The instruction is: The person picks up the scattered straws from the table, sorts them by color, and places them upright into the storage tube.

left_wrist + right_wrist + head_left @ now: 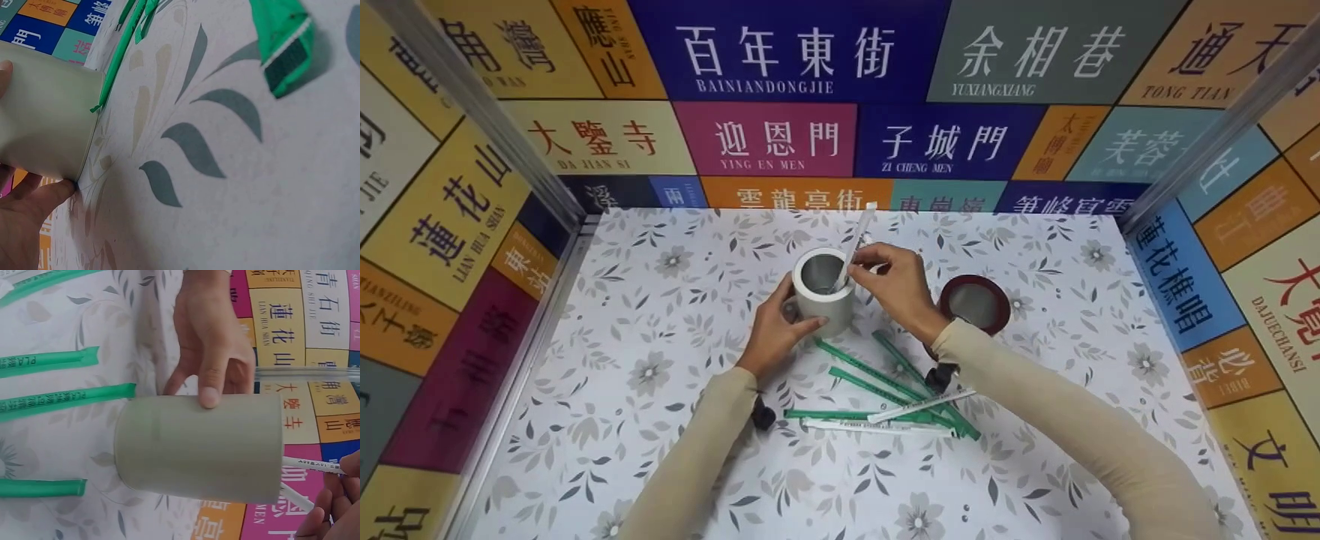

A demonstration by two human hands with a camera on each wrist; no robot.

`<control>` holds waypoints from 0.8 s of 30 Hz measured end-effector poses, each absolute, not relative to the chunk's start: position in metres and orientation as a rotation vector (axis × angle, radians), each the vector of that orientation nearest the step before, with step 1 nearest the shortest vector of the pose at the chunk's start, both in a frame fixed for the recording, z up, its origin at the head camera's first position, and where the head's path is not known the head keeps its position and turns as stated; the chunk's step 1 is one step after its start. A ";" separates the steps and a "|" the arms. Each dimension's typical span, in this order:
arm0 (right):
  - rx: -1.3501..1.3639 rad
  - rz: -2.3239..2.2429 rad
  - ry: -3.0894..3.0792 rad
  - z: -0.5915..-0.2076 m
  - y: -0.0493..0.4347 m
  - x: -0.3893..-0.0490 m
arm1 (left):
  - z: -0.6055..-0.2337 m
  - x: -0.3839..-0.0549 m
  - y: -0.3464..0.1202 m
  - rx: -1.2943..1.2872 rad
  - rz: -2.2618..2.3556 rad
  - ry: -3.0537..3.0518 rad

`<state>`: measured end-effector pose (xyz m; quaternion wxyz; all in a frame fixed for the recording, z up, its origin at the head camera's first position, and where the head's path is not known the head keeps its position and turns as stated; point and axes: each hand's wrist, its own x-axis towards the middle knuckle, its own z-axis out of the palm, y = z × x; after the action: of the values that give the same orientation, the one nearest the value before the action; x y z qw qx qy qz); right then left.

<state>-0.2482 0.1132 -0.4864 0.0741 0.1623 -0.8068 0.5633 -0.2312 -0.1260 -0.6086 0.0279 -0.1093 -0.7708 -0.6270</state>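
Observation:
A light grey cylindrical canister (834, 313) with a thick white rim stands on the patterned table. My left hand (775, 330) grips its left side, with the thumb across the front; the left wrist view shows that thumb low on the canister (50, 118). Over the canister's mouth, my right hand (896, 281) pinches a white paper-wrapped straw (861, 232), tilted with its lower end inside the rim. In the right wrist view, two white straws (312, 464) stick out of the canister's mouth near the right fingers. How deep they reach is hidden.
Several green-wrapped straws (877, 385) lie crossed in front of the canister, with white-wrapped straws (877, 428) among them. A round dark red-rimmed disc with a grey centre (976, 301) lies to the right, partly behind my right forearm. Sign-covered walls (765, 139) enclose the table.

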 end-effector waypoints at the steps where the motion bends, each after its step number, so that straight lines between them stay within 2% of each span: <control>1: 0.487 1.679 -2.437 -0.489 0.113 -0.248 | -0.609 -0.231 -0.126 -0.340 -1.934 -2.380; 14: 0.514 1.603 -2.545 -0.504 0.119 -0.236 | -0.610 -0.232 -0.125 -0.344 -1.944 -2.351; 24: 0.570 1.556 -2.581 -0.512 0.143 -0.198 | -0.609 -0.231 -0.125 -0.327 -1.968 -2.342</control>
<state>-0.1984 0.1429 -0.5123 0.0372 0.1856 -0.8409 0.5071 -0.2311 -0.1248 -0.6087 0.0325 -0.1063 -0.7607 -0.6395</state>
